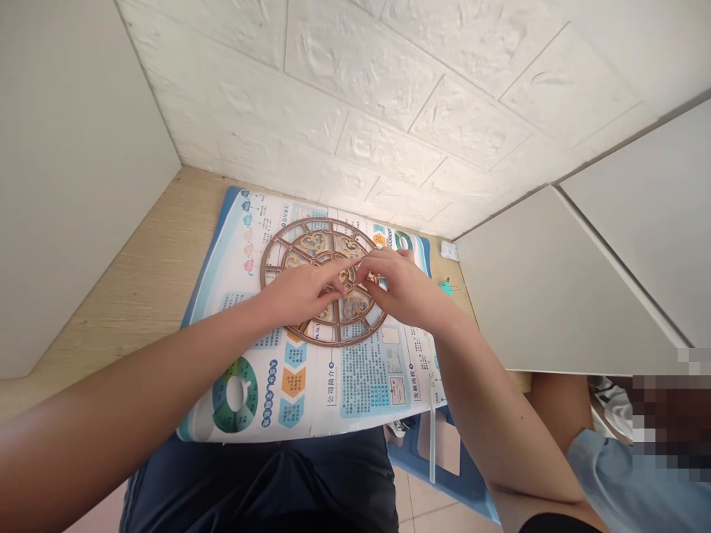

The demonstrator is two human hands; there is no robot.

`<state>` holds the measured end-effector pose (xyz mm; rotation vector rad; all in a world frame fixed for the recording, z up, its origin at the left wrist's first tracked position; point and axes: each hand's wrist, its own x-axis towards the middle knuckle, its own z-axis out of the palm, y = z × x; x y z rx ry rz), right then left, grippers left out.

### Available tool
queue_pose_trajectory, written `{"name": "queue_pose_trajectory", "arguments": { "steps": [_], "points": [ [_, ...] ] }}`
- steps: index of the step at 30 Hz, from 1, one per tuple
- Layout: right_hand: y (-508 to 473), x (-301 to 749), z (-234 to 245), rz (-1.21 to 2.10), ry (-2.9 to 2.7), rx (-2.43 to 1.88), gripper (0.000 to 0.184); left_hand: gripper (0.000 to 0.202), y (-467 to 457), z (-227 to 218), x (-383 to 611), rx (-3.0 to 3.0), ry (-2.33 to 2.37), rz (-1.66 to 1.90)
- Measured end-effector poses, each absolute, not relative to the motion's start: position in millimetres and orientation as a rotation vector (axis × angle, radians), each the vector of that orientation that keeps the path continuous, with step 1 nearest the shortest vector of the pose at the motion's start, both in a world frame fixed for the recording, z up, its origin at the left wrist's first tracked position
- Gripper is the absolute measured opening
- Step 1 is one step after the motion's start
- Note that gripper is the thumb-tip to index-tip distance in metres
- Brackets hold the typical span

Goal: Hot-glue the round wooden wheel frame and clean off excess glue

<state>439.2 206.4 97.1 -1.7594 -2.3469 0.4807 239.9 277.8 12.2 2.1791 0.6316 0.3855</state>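
A round fretwork disc of brown wood (325, 244) lies flat on a printed paper poster (311, 392), with ornate coloured panels set between its spokes. My left hand (300, 294) reaches in from the left, its fingertips at the disc's centre. My right hand (403, 289) comes from the right, its fingers bunched at the hub beside the left fingertips. Together the hands hide the middle of the disc, so I cannot tell whether either holds a small piece there.
The poster lies on a light wooden desk (133, 296) between white partition panels (83, 163) (561, 296), below a white brick-textured wall (355, 96). A small white packet (449, 251) and a teal item (445, 287) lie right of the poster. A co-worker's light-blue sleeve (627, 474) shows at lower right.
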Motion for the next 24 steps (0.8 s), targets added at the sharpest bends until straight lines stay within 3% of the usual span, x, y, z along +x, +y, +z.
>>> {"name": "queue_pose_trajectory", "arguments": {
  "steps": [5, 10, 12, 16, 24],
  "points": [
    [210, 438, 89, 0.453, -2.252, -1.651, 0.019, 0.062, 279, 12, 238, 2.075, 0.652, 0.431],
    [205, 432, 73, -0.123, -1.971, -1.618, 0.011, 0.063, 279, 11, 238, 1.985, 0.675, 0.493],
    [199, 426, 68, -0.206, -1.849, -1.624, 0.004, 0.061, 280, 10, 238, 1.965, 0.681, 0.503],
    [188, 416, 60, 0.211, -1.814, -1.8, 0.026, 0.064, 280, 9, 238, 1.959, 0.638, 0.498],
    [185, 409, 48, 0.692, -1.536, -1.879, 0.002, 0.065, 280, 6, 237, 1.964, 0.614, 0.525]
  ]
}}
